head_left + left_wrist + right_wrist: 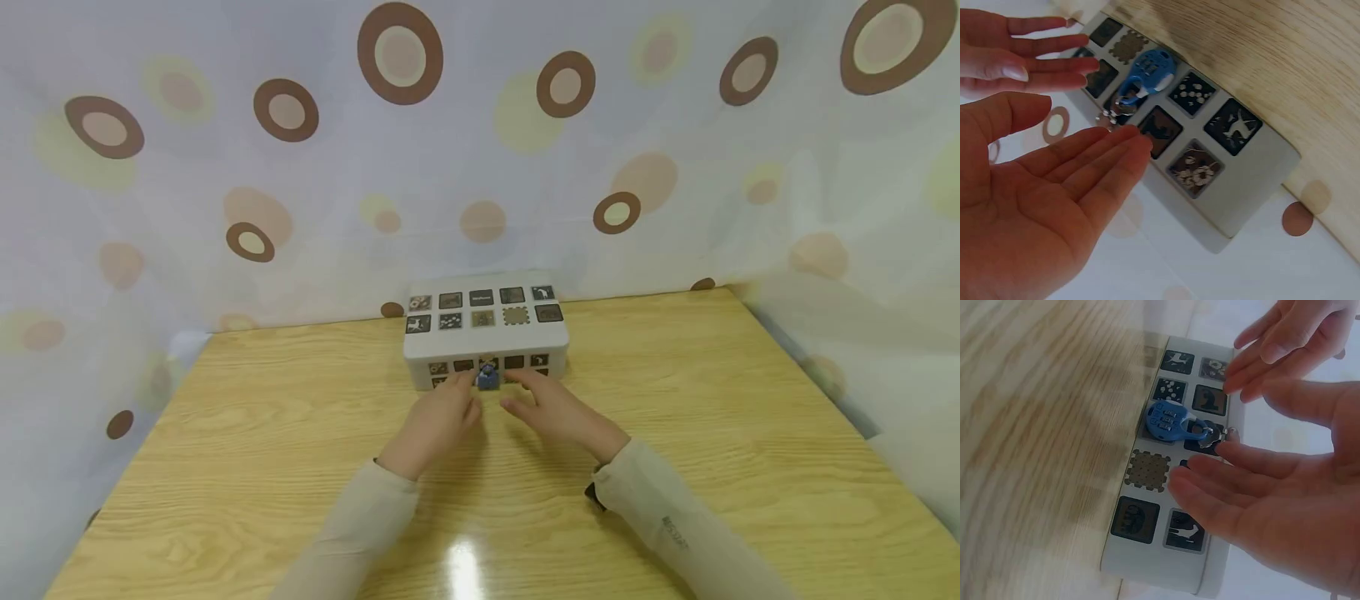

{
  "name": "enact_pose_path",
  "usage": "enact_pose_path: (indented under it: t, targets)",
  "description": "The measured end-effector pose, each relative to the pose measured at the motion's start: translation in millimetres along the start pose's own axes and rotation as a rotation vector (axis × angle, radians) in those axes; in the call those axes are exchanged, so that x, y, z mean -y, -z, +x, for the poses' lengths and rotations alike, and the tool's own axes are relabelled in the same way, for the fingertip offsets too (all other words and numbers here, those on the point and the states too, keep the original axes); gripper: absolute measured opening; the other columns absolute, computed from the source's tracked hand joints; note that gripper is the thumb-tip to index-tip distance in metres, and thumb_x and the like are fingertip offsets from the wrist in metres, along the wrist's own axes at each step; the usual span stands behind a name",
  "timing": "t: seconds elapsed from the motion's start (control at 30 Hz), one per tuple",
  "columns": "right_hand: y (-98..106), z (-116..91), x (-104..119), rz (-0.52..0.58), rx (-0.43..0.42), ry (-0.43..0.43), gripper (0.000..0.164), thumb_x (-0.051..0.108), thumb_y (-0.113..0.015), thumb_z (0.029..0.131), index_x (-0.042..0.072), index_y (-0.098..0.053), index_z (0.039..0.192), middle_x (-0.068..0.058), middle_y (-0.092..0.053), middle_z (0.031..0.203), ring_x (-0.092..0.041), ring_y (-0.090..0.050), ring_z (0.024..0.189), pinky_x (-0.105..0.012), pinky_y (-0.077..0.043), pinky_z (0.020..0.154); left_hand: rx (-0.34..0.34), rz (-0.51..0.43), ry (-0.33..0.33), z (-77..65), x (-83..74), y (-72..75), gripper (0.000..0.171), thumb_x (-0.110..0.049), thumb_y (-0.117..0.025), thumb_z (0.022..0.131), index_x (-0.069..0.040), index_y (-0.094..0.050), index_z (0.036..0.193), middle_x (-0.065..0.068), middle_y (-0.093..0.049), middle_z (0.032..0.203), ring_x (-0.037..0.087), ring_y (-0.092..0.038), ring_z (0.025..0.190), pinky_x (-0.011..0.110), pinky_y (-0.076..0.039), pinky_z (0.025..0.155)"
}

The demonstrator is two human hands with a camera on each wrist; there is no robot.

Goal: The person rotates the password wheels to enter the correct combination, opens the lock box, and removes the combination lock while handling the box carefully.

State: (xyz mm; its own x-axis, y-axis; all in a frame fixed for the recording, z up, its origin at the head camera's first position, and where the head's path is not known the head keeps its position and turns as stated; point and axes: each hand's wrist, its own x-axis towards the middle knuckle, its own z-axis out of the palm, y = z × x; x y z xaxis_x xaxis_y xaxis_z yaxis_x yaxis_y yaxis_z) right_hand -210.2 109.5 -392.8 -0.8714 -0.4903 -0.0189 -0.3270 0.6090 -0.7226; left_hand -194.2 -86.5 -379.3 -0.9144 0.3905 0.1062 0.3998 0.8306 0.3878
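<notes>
A white box with rows of dark picture tiles stands on the wooden table against the patterned cloth. On its front hangs a small blue combination padlock, its shackle through a metal clasp. To the left of the padlock is my left hand, fingers extended and palm bare in the left wrist view. My right hand lies on the other side, fingers nearly straight and tips near the box front. Neither hand grips the padlock. Whether any fingertip touches the box I cannot tell.
A wood-grain table spreads around the box. Behind and at both sides hangs a pale cloth with brown and yellow circles. A small dark object shows beneath the right sleeve cuff.
</notes>
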Motion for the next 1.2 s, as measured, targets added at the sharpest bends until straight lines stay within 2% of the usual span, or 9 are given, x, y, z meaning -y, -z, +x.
enact_pose_path:
  t: [0.07,0.13,0.2,0.23,0.3,0.43,0.7,0.93,1.2]
  targets:
    - [1,5,-2,0.002,0.014,-0.007,0.052,0.021,-0.051,0.101,-0.007,-0.037,0.142,-0.026,-0.039,0.145,-0.045,-0.041,0.128,-0.055,-0.038,0.106,0.035,-0.052,0.018,7.3,3.7,-0.2,0.044,-0.009,-0.05,0.096,0.01,-0.046,0.135,0.024,-0.06,0.12,0.031,-0.061,0.103,0.042,-0.053,0.085]
    - [2,9,-4,0.006,0.022,-0.018,0.051,0.02,-0.05,0.101,-0.008,-0.037,0.142,-0.026,-0.04,0.145,-0.046,-0.042,0.128,-0.055,-0.039,0.105,0.075,-0.121,0.048,14.1,7.7,0.0,0.044,-0.008,-0.05,0.096,0.01,-0.045,0.136,0.022,-0.065,0.101,0.029,-0.061,0.087,0.041,-0.052,0.081]
    - [3,12,-5,0.017,0.027,-0.029,0.051,0.021,-0.05,0.101,-0.008,-0.037,0.142,-0.026,-0.04,0.144,-0.045,-0.042,0.127,-0.055,-0.04,0.104,0.102,-0.169,0.071,19.3,10.8,0.2,0.044,-0.008,-0.05,0.097,0.01,-0.044,0.136,0.019,-0.064,0.084,0.028,-0.059,0.08,0.041,-0.05,0.083]
    - [4,14,-5,0.027,0.026,-0.036,0.051,0.021,-0.05,0.101,-0.008,-0.037,0.142,-0.026,-0.04,0.144,-0.045,-0.043,0.127,-0.055,-0.04,0.104,0.115,-0.184,0.079,20.9,12.0,0.4,0.044,-0.009,-0.05,0.097,0.01,-0.044,0.136,0.019,-0.064,0.083,0.029,-0.059,0.08,0.042,-0.05,0.084]
    - [4,15,-6,0.051,0.027,-0.048,0.051,0.02,-0.05,0.101,-0.007,-0.038,0.142,-0.025,-0.041,0.144,-0.044,-0.043,0.127,-0.054,-0.041,0.103,0.135,-0.208,0.087,23.7,14.2,-1.3,0.043,-0.01,-0.05,0.098,0.009,-0.045,0.136,0.022,-0.066,0.093,0.033,-0.063,0.091,0.045,-0.05,0.092]
    - [3,16,-8,0.079,0.021,-0.061,0.049,0.018,-0.05,0.101,-0.008,-0.039,0.141,-0.025,-0.042,0.143,-0.042,-0.046,0.125,-0.052,-0.043,0.102,0.131,-0.218,0.071,26.8,16.0,-6.1,0.041,-0.012,-0.051,0.098,0.009,-0.049,0.133,0.026,-0.055,0.13,0.039,-0.051,0.122,0.047,-0.042,0.105]
    - [-2,20,-10,0.118,-0.001,-0.072,0.047,0.014,-0.051,0.1,-0.012,-0.04,0.139,-0.028,-0.045,0.139,-0.04,-0.05,0.121,-0.049,-0.046,0.099,0.113,-0.265,0.1,30.1,14.4,-8.8,0.039,-0.008,-0.048,0.097,0.008,-0.05,0.132,0.025,-0.056,0.13,0.039,-0.051,0.123,0.048,-0.042,0.105]
    - [-8,26,-13,0.151,-0.026,-0.081,0.046,0.012,-0.052,0.099,-0.014,-0.042,0.136,-0.03,-0.046,0.137,-0.04,-0.053,0.119,-0.046,-0.048,0.098,0.09,-0.297,0.091,32.8,19.2,-14.4,0.035,-0.002,-0.046,0.094,0.01,-0.055,0.125,0.026,-0.059,0.124,0.04,-0.054,0.118,0.049,-0.044,0.102]
    - [-13,28,-12,0.186,-0.027,-0.063,0.042,0.008,-0.052,0.098,-0.015,-0.045,0.133,-0.03,-0.051,0.132,-0.039,-0.058,0.113,-0.043,-0.053,0.092,0.088,-0.337,0.121,34.4,23.8,-20.9,0.033,-0.002,-0.048,0.094,0.012,-0.056,0.122,0.027,-0.06,0.122,0.039,-0.055,0.117,0.048,-0.046,0.1]
